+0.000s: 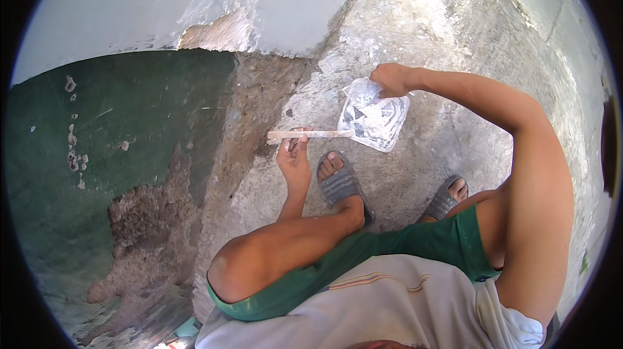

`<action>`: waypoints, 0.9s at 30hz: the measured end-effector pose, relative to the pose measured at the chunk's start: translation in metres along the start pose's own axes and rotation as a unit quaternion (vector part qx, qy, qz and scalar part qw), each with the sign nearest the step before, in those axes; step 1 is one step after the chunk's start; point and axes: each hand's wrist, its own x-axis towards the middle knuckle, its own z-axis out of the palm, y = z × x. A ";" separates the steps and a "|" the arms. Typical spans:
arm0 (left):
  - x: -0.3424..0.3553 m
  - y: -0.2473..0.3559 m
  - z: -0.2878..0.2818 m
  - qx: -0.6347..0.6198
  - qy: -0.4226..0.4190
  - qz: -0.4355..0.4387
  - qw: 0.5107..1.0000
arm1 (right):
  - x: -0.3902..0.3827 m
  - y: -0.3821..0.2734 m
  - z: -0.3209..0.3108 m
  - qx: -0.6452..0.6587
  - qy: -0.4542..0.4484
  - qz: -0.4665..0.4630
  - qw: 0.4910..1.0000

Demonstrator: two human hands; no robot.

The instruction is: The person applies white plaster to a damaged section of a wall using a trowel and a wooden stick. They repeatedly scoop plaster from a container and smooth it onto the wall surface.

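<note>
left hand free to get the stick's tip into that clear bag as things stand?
Probably yes: the left hand grips the wooden stick, whose tip already meets the clear plastic bag, held by the right hand; nothing lies between.

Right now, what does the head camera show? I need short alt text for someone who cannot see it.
A crouching person's left hand holds a flat wooden stick whose tip reaches into a clear plastic bag of white paste, which the right hand grips at its top edge. The bag lies on rough concrete ground beside a green and white wall with peeling patches, near the person's grey sandals.
</note>
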 end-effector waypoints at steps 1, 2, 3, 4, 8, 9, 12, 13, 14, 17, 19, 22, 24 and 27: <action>0.000 0.000 0.001 0.002 -0.002 0.003 1.000 | -0.003 0.002 -0.001 -0.004 0.008 -0.010 1.000; -0.001 0.000 0.001 0.003 -0.001 0.003 1.000 | -0.006 0.003 -0.001 -0.010 0.035 0.015 0.999; -0.001 0.000 0.002 0.003 0.000 0.003 1.000 | -0.009 0.005 -0.002 -0.009 0.039 0.031 0.999; -0.001 0.000 0.002 0.003 0.002 0.003 1.000 | -0.011 0.006 -0.003 -0.013 0.063 0.049 0.997; -0.001 0.001 0.003 0.020 -0.003 0.019 1.000 | -0.023 0.008 -0.001 -0.016 0.062 0.017 0.998; -0.001 0.001 0.003 0.024 -0.004 0.022 0.999 | -0.025 0.009 -0.002 -0.013 0.080 0.003 0.997; 0.000 0.001 0.003 0.032 -0.008 0.023 0.999 | -0.029 0.010 -0.003 -0.009 0.078 0.017 0.997; 0.000 0.001 0.003 0.033 -0.008 0.022 0.999 | -0.031 0.011 -0.004 -0.015 0.084 0.032 0.996; 0.000 0.001 0.003 0.029 -0.008 0.026 0.999 | -0.032 0.011 -0.005 -0.014 0.070 0.031 0.997; 0.001 0.000 0.003 0.018 -0.004 0.030 0.999 | -0.036 0.009 -0.001 -0.020 0.065 0.024 0.997; 0.002 0.000 0.003 0.015 0.002 0.023 1.000 | -0.040 0.006 0.005 -0.009 0.027 -0.007 1.000; 0.002 -0.001 0.004 0.013 0.005 0.021 1.000 | -0.046 0.005 0.015 0.020 0.045 0.029 0.998; 0.002 0.000 0.003 0.023 0.001 0.022 0.999 | -0.049 0.006 0.019 0.028 0.053 0.049 0.997; 0.001 0.001 0.004 0.023 0.009 0.019 1.000 | -0.052 0.008 0.020 0.054 0.035 0.074 0.995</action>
